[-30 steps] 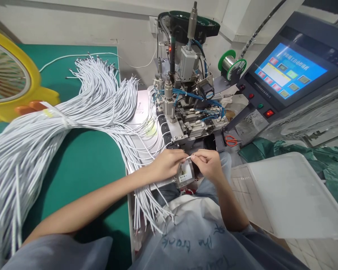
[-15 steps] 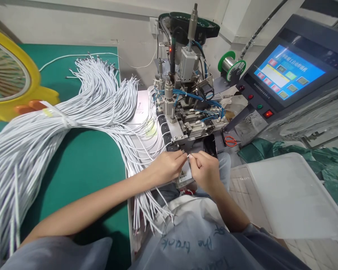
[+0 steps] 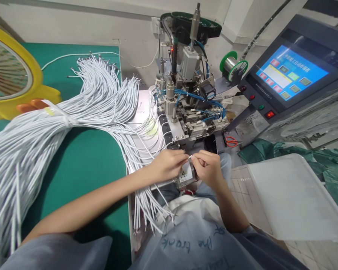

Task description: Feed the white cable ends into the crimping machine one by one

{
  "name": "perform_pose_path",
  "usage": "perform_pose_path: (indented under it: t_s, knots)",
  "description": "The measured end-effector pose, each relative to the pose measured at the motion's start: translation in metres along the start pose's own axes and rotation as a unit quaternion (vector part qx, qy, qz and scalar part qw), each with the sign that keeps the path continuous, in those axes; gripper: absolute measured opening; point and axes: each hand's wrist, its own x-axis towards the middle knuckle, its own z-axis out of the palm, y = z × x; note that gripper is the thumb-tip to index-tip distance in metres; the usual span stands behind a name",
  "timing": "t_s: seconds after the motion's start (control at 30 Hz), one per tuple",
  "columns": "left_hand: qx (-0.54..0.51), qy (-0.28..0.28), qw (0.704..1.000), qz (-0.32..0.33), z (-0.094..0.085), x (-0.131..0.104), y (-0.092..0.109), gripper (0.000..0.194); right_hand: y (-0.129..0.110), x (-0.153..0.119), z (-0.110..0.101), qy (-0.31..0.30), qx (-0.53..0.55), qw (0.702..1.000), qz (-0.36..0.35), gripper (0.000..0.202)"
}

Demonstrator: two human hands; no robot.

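Observation:
Both my hands meet in front of the soldering machine, fingertips pinched on a short white cable end. My left hand comes in from the left, its fingers closed on the cable. My right hand pinches the same end from the right with thumb and forefinger. The tip's fine wires are too small to make out. A large bundle of white cables, tied round the middle, lies to the left, and loose cables run from it to the machine's black side rail.
A yellow fan stands on the green table. On the right are a control screen, a solder wire spool, orange-handled scissors and a pale plastic bin. A phone-like black slab lies beside the machine.
Both hands stay pinched on the cable end, with only a slight shift of the fingers. The whole view has moved a little; nothing else visibly differs.

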Motion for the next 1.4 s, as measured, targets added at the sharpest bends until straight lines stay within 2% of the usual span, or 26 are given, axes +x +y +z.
perform_pose_path:
  t_s: [0.13, 0.27, 0.33, 0.4, 0.47, 0.6, 0.7, 0.87, 1.03, 1.2, 1.4]
  knots:
    - [-0.196, 0.007, 0.975, -0.103, -0.003, 0.005, 0.002, 0.022, 0.002, 0.001, 0.002, 0.024, 0.061, 0.998, 0.012, 0.030]
    - [-0.293, -0.035, 0.941, -0.162, -0.007, 0.008, 0.002, 0.027, 0.008, 0.002, 0.008, 0.044, 0.146, 0.987, 0.045, 0.023]
    - [-0.268, -0.031, 0.950, -0.156, -0.008, 0.009, 0.000, 0.026, 0.014, 0.003, 0.012, 0.040, 0.181, 0.981, 0.062, 0.022]
    - [-0.190, -0.032, 0.971, -0.139, -0.007, 0.008, -0.003, 0.024, 0.020, 0.005, 0.018, 0.040, 0.207, 0.973, 0.092, 0.021]
    - [-0.104, -0.055, 0.985, -0.129, -0.004, 0.007, -0.005, 0.024, 0.026, 0.006, 0.024, 0.047, 0.221, 0.965, 0.136, 0.018]
    - [0.042, -0.128, 0.984, -0.116, 0.003, 0.005, -0.009, 0.027, 0.037, 0.005, 0.034, 0.059, 0.207, 0.956, 0.200, 0.015]
    - [0.112, -0.172, 0.972, -0.117, 0.007, 0.004, -0.011, 0.023, 0.047, 0.005, 0.042, 0.027, 0.232, 0.945, 0.228, 0.016]
    - [0.133, -0.200, 0.962, -0.127, 0.011, 0.003, -0.017, 0.024, 0.067, 0.006, 0.052, -0.040, 0.259, 0.937, 0.231, 0.017]
    - [0.154, -0.193, 0.961, -0.124, 0.018, -0.002, -0.023, 0.038, 0.073, 0.005, 0.057, -0.040, 0.265, 0.927, 0.264, 0.018]
    - [0.157, -0.191, 0.961, -0.121, 0.021, -0.005, -0.026, 0.037, 0.072, 0.009, 0.059, -0.033, 0.305, 0.905, 0.296, 0.017]
    - [0.192, -0.224, 0.949, -0.109, 0.017, -0.003, -0.025, 0.042, 0.073, 0.015, 0.057, -0.063, 0.321, 0.894, 0.307, 0.015]
